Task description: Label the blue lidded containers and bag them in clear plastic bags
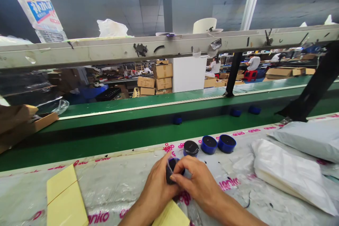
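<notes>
My left hand (158, 180) is wrapped round a small round black device (172, 164), which shows a little blue at its top. My right hand (198, 179) is closed in a pinch at the edge of the same device, where a thin translucent film seems to show; the fingertips partly hide it. Just beyond my hands stand a black-topped round device (191, 147) and two blue-sided round devices with black tops, a nearer one (209, 144) and one to its right (227, 143). Below my wrists lies a yellow sheet (172, 215).
More yellow sheets (66, 197) lie at left on the plastic-covered table (111, 183). White plastic packages (288, 173) lie at right. Behind runs a green conveyor belt (106, 132) carrying several blue round pieces (177, 120). A shelf beam (106, 53) crosses above; black posts (232, 74) support it.
</notes>
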A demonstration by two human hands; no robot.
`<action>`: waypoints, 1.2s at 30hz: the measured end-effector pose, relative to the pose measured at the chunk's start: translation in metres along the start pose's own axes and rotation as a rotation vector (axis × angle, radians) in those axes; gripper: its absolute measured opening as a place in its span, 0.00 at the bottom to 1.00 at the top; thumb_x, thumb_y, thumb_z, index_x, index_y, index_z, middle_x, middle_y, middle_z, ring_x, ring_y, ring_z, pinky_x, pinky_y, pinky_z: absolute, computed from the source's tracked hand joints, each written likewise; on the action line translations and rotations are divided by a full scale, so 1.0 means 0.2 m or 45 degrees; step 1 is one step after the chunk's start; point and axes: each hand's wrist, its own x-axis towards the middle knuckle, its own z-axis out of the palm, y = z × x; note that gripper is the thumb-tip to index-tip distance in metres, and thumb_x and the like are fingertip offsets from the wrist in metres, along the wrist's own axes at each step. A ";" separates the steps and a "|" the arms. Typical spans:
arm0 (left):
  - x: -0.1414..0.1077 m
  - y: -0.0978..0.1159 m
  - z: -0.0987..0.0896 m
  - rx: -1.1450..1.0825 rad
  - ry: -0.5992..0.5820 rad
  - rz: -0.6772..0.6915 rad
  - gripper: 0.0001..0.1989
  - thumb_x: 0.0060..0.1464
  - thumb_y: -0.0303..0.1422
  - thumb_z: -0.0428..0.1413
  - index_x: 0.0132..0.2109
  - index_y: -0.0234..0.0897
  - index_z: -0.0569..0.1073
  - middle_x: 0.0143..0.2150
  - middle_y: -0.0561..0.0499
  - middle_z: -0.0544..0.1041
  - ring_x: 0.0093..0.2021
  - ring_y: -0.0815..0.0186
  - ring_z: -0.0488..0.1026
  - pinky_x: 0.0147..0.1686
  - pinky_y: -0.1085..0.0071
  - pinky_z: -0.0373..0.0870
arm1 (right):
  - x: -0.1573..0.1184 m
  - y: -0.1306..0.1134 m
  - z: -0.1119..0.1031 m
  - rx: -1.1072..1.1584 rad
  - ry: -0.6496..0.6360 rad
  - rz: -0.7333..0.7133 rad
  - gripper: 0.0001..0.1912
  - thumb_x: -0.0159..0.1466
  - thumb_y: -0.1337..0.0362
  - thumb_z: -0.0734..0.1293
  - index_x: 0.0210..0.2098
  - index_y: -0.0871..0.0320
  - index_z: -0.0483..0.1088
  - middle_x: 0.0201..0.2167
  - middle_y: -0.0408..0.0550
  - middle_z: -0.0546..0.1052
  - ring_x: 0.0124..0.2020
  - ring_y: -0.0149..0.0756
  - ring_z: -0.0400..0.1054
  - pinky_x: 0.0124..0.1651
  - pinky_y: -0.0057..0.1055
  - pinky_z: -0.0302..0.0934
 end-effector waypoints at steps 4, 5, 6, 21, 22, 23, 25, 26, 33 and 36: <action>0.04 0.04 0.03 0.005 -0.108 -0.057 0.26 0.45 0.25 0.60 0.54 0.38 0.70 0.47 0.47 0.79 0.46 0.56 0.76 0.47 0.63 0.71 | 0.00 0.00 -0.07 0.267 0.082 0.175 0.02 0.61 0.65 0.70 0.32 0.55 0.73 0.30 0.40 0.77 0.34 0.37 0.71 0.38 0.30 0.62; 0.05 0.04 0.04 0.008 -0.107 -0.051 0.27 0.45 0.23 0.59 0.54 0.38 0.69 0.49 0.47 0.78 0.47 0.57 0.75 0.48 0.63 0.70 | 0.00 0.00 -0.09 0.296 0.108 0.195 0.04 0.61 0.62 0.71 0.34 0.55 0.73 0.30 0.40 0.76 0.33 0.37 0.71 0.38 0.30 0.63; 0.05 0.03 0.04 0.019 -0.097 -0.040 0.29 0.44 0.22 0.58 0.56 0.37 0.68 0.51 0.46 0.77 0.50 0.57 0.74 0.51 0.62 0.69 | -0.01 0.01 -0.11 0.304 0.124 0.202 0.05 0.62 0.60 0.71 0.35 0.55 0.73 0.31 0.40 0.76 0.34 0.37 0.71 0.39 0.30 0.63; 0.06 0.01 0.10 -0.050 -0.154 0.011 0.35 0.43 0.22 0.58 0.60 0.39 0.63 0.57 0.44 0.73 0.55 0.55 0.73 0.58 0.59 0.66 | 0.01 0.07 -0.08 -0.271 0.002 0.273 0.10 0.64 0.72 0.63 0.37 0.57 0.76 0.28 0.45 0.81 0.29 0.39 0.76 0.30 0.28 0.61; 0.06 0.01 0.11 -0.051 -0.161 -0.012 0.36 0.43 0.23 0.58 0.61 0.40 0.62 0.57 0.44 0.73 0.55 0.55 0.73 0.57 0.59 0.67 | 0.01 0.06 -0.10 -0.398 0.045 0.208 0.11 0.64 0.72 0.63 0.39 0.56 0.76 0.31 0.47 0.82 0.32 0.41 0.77 0.33 0.30 0.63; 0.06 0.00 0.11 -0.039 -0.163 -0.011 0.35 0.43 0.23 0.59 0.61 0.40 0.62 0.57 0.44 0.74 0.54 0.55 0.74 0.56 0.59 0.68 | 0.01 0.04 -0.12 -0.510 0.100 0.140 0.11 0.65 0.71 0.62 0.41 0.57 0.76 0.34 0.49 0.82 0.35 0.43 0.77 0.36 0.32 0.64; 0.08 0.00 0.12 0.014 -0.163 0.055 0.32 0.44 0.23 0.58 0.58 0.40 0.66 0.55 0.45 0.75 0.53 0.55 0.74 0.55 0.60 0.68 | -0.01 -0.01 -0.16 -0.608 0.220 0.025 0.13 0.66 0.71 0.60 0.43 0.57 0.76 0.36 0.51 0.82 0.37 0.44 0.78 0.39 0.34 0.66; 0.08 0.00 0.13 0.041 -0.170 0.108 0.29 0.45 0.23 0.59 0.56 0.40 0.68 0.54 0.45 0.76 0.52 0.55 0.74 0.55 0.61 0.67 | -0.02 -0.03 -0.19 -0.595 0.280 -0.023 0.14 0.66 0.71 0.60 0.44 0.57 0.75 0.36 0.51 0.82 0.37 0.43 0.78 0.40 0.34 0.66; 0.14 0.07 0.20 0.061 -0.362 0.356 0.13 0.62 0.41 0.53 0.33 0.41 0.77 0.41 0.48 0.77 0.41 0.59 0.75 0.42 0.69 0.69 | -0.16 0.09 -0.58 -0.770 0.467 0.055 0.12 0.70 0.66 0.60 0.49 0.56 0.73 0.42 0.49 0.80 0.39 0.40 0.75 0.43 0.35 0.67; 0.15 0.10 0.25 0.021 -0.281 0.357 0.14 0.60 0.41 0.55 0.30 0.41 0.77 0.40 0.47 0.78 0.39 0.59 0.75 0.40 0.68 0.69 | -0.28 0.24 -0.77 -1.185 0.347 0.237 0.09 0.67 0.62 0.65 0.44 0.55 0.75 0.38 0.51 0.78 0.41 0.49 0.73 0.37 0.38 0.67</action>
